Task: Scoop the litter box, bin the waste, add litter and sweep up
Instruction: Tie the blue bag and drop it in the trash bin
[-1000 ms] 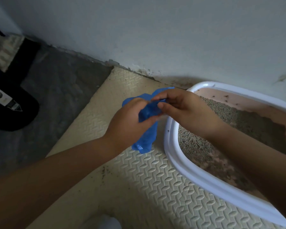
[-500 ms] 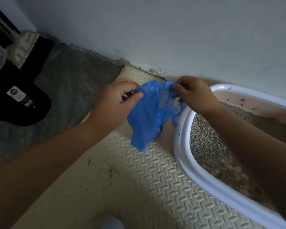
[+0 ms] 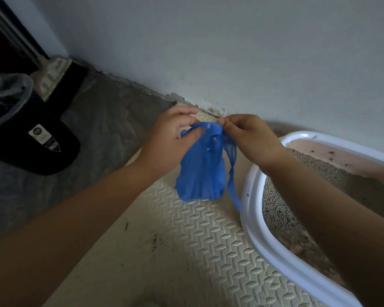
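A small blue plastic bag (image 3: 200, 173) hangs in the air above the cream foam mat (image 3: 204, 244). My left hand (image 3: 171, 140) pinches its top edge on the left. My right hand (image 3: 251, 138) pinches the top edge on the right, and one blue handle loop dangles below it. The litter box (image 3: 259, 231), white-rimmed with pink walls and grey litter inside, sits at the right against the wall. My right forearm crosses over it.
A black bin (image 3: 31, 138) lined with a clear bag stands on the grey floor at the left. The white wall runs behind everything. Dark specks of scattered litter (image 3: 154, 240) lie on the mat.
The bag was bunched between my hands, then pulled apart. It now hangs longer, held by its top with both hands close together. The view has shifted right, showing more of the bin.
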A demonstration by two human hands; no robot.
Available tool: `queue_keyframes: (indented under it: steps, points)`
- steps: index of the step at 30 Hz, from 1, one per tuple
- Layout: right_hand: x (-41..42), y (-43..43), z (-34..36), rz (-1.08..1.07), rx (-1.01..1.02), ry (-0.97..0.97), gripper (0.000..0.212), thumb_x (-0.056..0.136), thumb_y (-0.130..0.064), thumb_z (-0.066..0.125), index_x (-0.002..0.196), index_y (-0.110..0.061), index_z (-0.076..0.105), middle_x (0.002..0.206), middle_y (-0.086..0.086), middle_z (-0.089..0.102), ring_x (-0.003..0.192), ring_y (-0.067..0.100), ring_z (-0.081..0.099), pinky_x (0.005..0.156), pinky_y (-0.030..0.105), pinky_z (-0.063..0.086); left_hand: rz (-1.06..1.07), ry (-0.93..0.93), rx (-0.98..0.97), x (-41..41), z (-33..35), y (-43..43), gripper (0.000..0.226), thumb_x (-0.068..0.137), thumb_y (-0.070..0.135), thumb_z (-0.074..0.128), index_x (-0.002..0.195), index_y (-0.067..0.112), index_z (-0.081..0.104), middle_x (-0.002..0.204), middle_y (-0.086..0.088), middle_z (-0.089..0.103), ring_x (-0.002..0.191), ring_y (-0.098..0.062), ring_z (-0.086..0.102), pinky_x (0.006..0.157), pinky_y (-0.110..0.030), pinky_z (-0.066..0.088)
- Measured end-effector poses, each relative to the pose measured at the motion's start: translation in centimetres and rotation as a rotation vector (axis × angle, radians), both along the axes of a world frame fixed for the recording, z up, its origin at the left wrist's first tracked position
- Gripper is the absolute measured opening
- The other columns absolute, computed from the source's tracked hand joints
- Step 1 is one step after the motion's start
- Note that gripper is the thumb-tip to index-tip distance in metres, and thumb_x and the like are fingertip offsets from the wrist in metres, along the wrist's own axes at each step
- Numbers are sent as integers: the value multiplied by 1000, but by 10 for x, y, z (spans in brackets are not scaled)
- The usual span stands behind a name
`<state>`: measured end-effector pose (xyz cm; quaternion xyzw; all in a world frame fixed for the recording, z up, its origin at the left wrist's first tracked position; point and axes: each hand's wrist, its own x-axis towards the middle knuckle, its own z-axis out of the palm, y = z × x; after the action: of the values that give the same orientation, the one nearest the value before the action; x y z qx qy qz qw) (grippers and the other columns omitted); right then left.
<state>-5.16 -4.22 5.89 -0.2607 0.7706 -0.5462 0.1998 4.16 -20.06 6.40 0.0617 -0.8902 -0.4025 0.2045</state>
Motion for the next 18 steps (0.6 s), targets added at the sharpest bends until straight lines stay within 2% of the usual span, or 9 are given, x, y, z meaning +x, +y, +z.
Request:
queue_keyframes:
  steps: [2,4,6,7,9,11,14,16,18]
  points:
    - [6,1,-6,27,-109,-160,29,94,-20,49,85,2,65,77,8,62,75,17,57,80,45,52,15,5,55,-8,-3,3,6,83,25,65,78,23,65,112,9,58,106,3,53,93,-15,38]
    - [13,6,-8,89,-179,-252,25,92,3,45,89,-4,69,86,8,69,84,17,65,86,38,53,12,-11,169,-12,-6,6,5,81,23,68,77,25,66,105,15,61,103,-2,58,91,-23,44]
    - [17,10,-12,140,-188,-176,27,87,13,49,94,-5,68,91,9,70,87,15,66,85,31,52,4,-17,255,-13,-7,9,10,78,23,68,75,33,66,98,20,63,100,-6,61,88,-34,51]
    - [17,11,-14,146,-198,-143,25,86,14,53,96,-5,67,93,10,71,87,15,66,84,30,52,0,-18,273,-13,-6,10,14,79,20,68,75,33,66,98,18,64,100,-5,61,87,-33,51]
    - [17,12,-15,150,-233,-126,23,86,12,57,98,-5,68,96,10,71,90,14,66,85,30,53,-6,-15,301,-14,-4,13,21,82,11,68,77,31,66,99,14,63,98,-1,60,85,-22,49]
    - [14,14,-15,165,-265,-170,28,89,10,51,103,-5,69,100,9,72,96,15,67,89,29,52,-2,-6,336,-14,-2,14,23,84,7,66,79,30,68,97,14,64,94,3,60,81,-12,46]
    - [11,20,-13,222,-277,-256,46,87,15,34,116,-2,65,113,10,70,109,17,64,93,29,51,22,-43,406,-13,-3,11,17,86,14,66,85,30,71,98,13,68,95,0,63,84,-17,48]
    - [11,22,-13,280,-262,-197,52,82,23,39,121,-1,63,116,9,69,111,16,63,91,25,50,30,-74,429,-11,-4,11,14,87,14,65,89,26,72,98,11,70,93,-1,65,81,-17,49]
    - [12,21,-16,296,-253,-142,49,82,22,51,123,-2,61,117,9,68,112,18,63,93,27,50,29,-90,440,-9,-4,12,12,88,13,64,90,21,73,92,8,72,87,-1,65,76,-16,50]
